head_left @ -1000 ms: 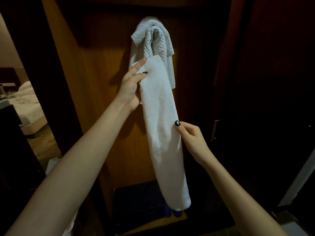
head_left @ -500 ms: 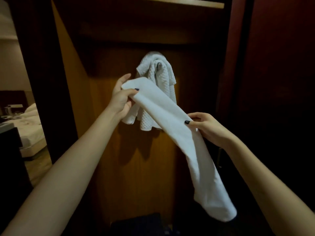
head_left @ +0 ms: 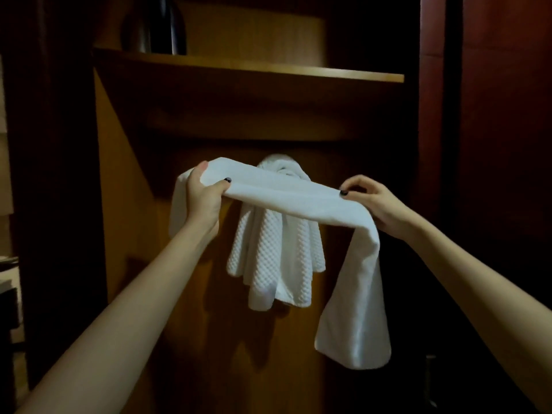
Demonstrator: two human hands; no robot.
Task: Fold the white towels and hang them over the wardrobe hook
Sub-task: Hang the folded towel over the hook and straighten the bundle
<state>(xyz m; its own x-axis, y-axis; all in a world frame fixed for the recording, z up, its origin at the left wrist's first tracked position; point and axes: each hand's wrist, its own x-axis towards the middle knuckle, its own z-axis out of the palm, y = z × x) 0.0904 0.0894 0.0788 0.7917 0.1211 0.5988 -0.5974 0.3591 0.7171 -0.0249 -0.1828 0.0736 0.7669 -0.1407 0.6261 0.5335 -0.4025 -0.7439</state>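
A smooth white towel [head_left: 286, 195], folded into a long strip, stretches level in front of the wardrobe's back panel. My left hand [head_left: 203, 201] grips its left end, a short tail hanging behind the wrist. My right hand [head_left: 370, 201] pinches the strip further right, and the long remainder droops down past that hand to about knee of the panel. Behind the strip a waffle-textured white towel [head_left: 274, 264] hangs bunched from the hook. The hook itself is hidden under that towel's top.
A wooden shelf [head_left: 248, 70] runs across the wardrobe above the towels, with a dark rounded object [head_left: 155, 25] standing on it. Dark wardrobe sides [head_left: 53, 174] close in left and right. A metal door handle [head_left: 430, 380] shows at the lower right.
Both hands have raised the folded towel from hanging downward to a level stretch in front of the hooked towel. The view has tilted up, bringing the shelf into sight.
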